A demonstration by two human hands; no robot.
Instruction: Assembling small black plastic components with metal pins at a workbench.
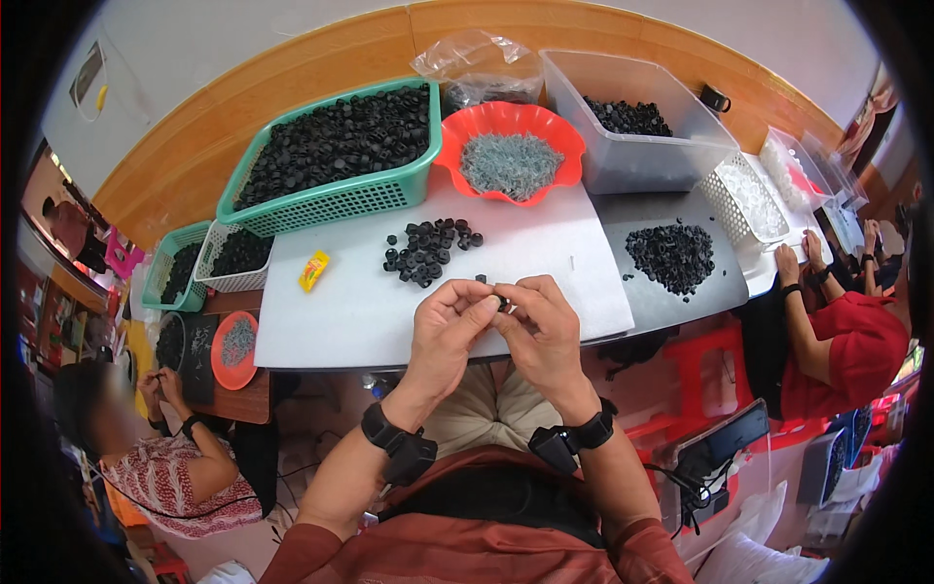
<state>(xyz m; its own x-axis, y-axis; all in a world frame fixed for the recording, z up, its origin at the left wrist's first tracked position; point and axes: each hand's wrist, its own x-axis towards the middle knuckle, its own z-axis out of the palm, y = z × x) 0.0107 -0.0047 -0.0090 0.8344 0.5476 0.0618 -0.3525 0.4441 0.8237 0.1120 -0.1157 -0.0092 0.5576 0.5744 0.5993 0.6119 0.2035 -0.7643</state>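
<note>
Near the front edge of the white sheet (341, 321), my hands meet at the fingertips around a small black plastic piece (502, 304). My left hand (449, 326) pinches it from one side, and my right hand (543, 333) closes on it from the other. The fingers hide most of its shape. Just beyond my left fingers sits another small black piece (481, 278). Farther off lies a loose heap of black cap-like pieces (428, 251). A red scalloped bowl (450, 161) at the back holds many thin grey metal pieces.
A green basket (336, 216) full of black pieces stands back left, a clear bin (652, 161) back right. A yellow packet (313, 271) lies left. Small black parts (671, 255) are piled on the dark board at right. Co-workers sit at left (185, 457) and right (846, 341).
</note>
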